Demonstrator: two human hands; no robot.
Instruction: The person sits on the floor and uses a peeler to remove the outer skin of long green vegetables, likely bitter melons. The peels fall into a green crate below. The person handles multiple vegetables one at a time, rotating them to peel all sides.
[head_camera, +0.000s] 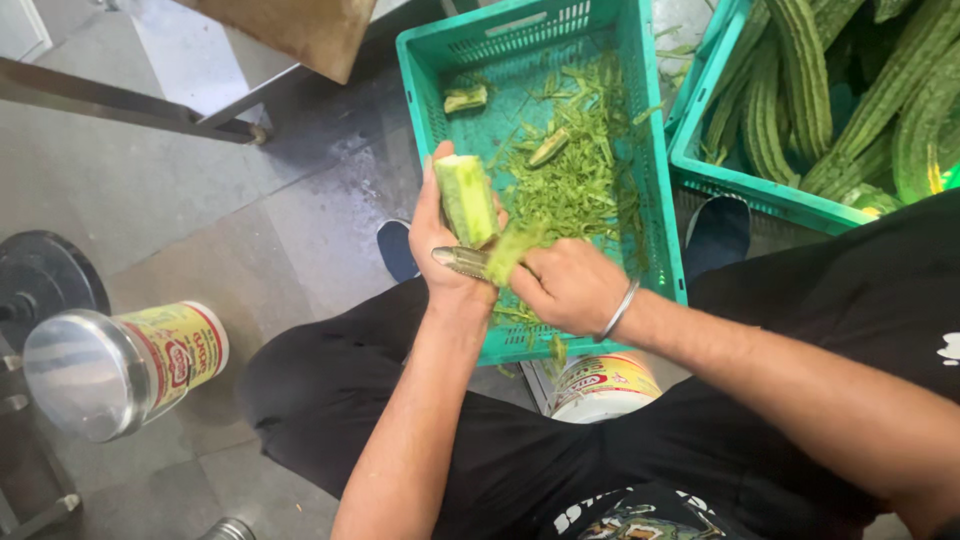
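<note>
Head view: we note left hand (440, 245) gripping a peeled gourd (466, 198), right hand (570, 285) apparently clasping a peeler (462, 261) over the green crate (430, 60)

Left hand (445, 250) upright, fingers curled; right hand (568, 285) fisted alongside, touching.

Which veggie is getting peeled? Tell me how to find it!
Find the teal crate of peelings in the middle. Just before it, the left hand holds a gourd upright. It is pale and smooth; those in the next crate are dark and ridged.
</note>
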